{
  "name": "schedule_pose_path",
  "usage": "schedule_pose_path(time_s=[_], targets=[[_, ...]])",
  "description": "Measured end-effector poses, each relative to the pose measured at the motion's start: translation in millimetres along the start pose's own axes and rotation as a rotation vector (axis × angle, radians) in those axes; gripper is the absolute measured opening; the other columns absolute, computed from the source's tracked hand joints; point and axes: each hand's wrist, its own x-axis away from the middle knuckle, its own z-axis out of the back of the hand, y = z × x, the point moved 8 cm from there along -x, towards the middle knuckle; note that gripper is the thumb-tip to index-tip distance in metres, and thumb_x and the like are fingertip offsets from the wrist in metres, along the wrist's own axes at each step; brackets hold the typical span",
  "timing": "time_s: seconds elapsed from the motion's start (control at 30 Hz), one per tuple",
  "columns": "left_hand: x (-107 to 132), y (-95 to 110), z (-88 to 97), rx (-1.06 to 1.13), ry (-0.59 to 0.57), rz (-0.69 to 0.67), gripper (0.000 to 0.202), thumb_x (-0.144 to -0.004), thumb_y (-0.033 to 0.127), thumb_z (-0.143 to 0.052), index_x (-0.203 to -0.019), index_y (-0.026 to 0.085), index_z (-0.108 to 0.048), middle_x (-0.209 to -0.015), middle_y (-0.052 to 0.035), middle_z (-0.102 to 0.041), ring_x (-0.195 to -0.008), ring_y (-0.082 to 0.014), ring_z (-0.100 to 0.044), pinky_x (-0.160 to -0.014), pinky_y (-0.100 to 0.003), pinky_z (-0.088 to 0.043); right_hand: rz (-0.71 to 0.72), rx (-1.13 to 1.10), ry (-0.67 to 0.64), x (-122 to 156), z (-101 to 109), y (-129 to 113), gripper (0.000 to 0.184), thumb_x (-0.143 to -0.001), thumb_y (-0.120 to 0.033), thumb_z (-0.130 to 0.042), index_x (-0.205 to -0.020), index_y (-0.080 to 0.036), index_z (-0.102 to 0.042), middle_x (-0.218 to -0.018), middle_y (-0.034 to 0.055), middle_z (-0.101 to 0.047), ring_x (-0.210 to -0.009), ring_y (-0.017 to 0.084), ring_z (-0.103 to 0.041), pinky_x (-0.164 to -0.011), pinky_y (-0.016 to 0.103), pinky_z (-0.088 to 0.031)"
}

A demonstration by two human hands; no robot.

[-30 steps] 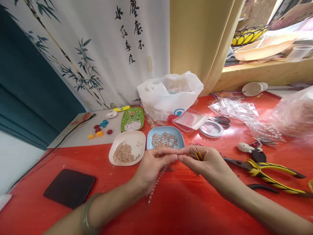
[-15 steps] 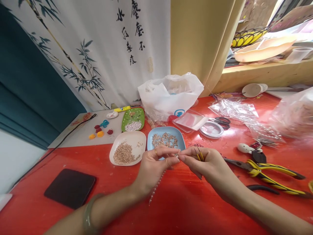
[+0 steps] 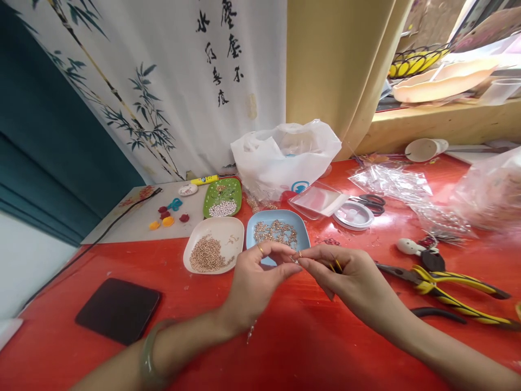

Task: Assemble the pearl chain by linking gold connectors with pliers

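Observation:
In front of the blue tray, both hands meet with their fingertips almost touching. My left hand (image 3: 260, 274) is closed in a pinch on a thin beaded chain (image 3: 251, 330), whose end dangles below the palm. My right hand (image 3: 345, 271) pinches a tiny gold-coloured piece (image 3: 300, 254) against the left fingertips; its exact kind is too small to tell. A slim yellow-and-dark item (image 3: 337, 266) is tucked between the right fingers, mostly hidden. Behind the hands, the blue tray (image 3: 306, 231) holds gold beaded pieces, and the cream tray (image 3: 186, 255) holds small gold beads.
A green tray (image 3: 238, 190) with white beads stands behind the cream one. Yellow-handled pliers (image 3: 459, 277) and black scissors (image 3: 372, 203) lie to the right. At the back sits a white plastic bag (image 3: 264, 163). A flat black object (image 3: 118, 309) lies left.
The gold-coloured piece now shows at the right fingertips. Less of the dangling chain is visible below my left hand, which has turned slightly. The view has shifted a little.

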Motion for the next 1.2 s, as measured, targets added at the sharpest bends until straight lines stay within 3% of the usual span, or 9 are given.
schedule_pose_path(time_s=[0.23, 0.53, 0.8, 1.07, 1.2], targets=[[-3.6, -4.6, 0.7, -0.013, -0.011, 0.004, 0.013, -0.065, 0.021, -0.07, -0.076, 0.019, -0.062, -0.076, 0.0008, -0.065, -0.07, -0.0122, -0.055, -0.066, -0.024, -0.046, 0.099, 0.115, 0.0, -0.8, -0.5, -3.0, 0.028, -0.078, -0.028, -0.041, -0.081, -0.017, -0.066, -0.04, -0.0067, -0.035, -0.036, 0.007, -0.031, -0.035, 0.019, -0.024], [-0.7, 11.6, -2.4, -0.187, -0.065, -0.122, 0.012, -0.075, 0.023, -0.062, -0.081, 0.019, -0.07, -0.084, -0.0049, -0.066, -0.08, -0.0176, -0.059, -0.065, -0.026, -0.047, 0.297, 0.467, 0.221, 6.9, 10.5, -11.3, 0.019, -0.073, -0.023, -0.045, -0.077, -0.018, -0.063, -0.045, -0.0046, -0.041, -0.04, 0.008, -0.033, -0.04, 0.021, -0.028], [-3.6, -8.4, -0.3, 0.105, -0.024, 0.114, 0.007, -0.069, 0.022, -0.066, -0.073, 0.017, -0.068, -0.075, -0.0023, -0.066, -0.067, -0.0121, -0.058, -0.057, -0.021, -0.048, 0.079, 0.198, 0.119, -1.6, 2.7, 6.2, 0.016, -0.073, -0.026, -0.042, -0.066, -0.019, -0.054, -0.046, -0.0063, -0.033, -0.042, 0.009, -0.029, -0.038, 0.021, -0.025], [-1.6, -15.3, -5.2, 0.266, -0.048, 0.169, 0.006, -0.066, 0.021, -0.069, -0.071, 0.016, -0.068, -0.067, 0.0002, -0.065, -0.057, -0.0081, -0.054, -0.055, -0.019, -0.044, 0.31, 0.389, 0.17, 10.8, -6.6, -1.5, 0.009, -0.069, -0.017, -0.044, -0.068, -0.019, -0.053, -0.045, -0.0078, -0.031, -0.04, 0.007, -0.027, -0.04, 0.02, -0.025], [-3.3, -14.5, -4.4, 0.24, -0.048, 0.172, 0.008, -0.068, 0.022, -0.068, -0.074, 0.016, -0.068, -0.068, -0.0005, -0.065, -0.057, -0.0086, -0.054, -0.054, -0.02, -0.044, 0.258, 0.271, 0.139, 6.5, -0.8, 0.1, 0.008, -0.074, -0.021, -0.044, -0.071, -0.019, -0.052, -0.047, -0.0074, -0.032, -0.041, 0.008, -0.028, -0.04, 0.021, -0.024]])
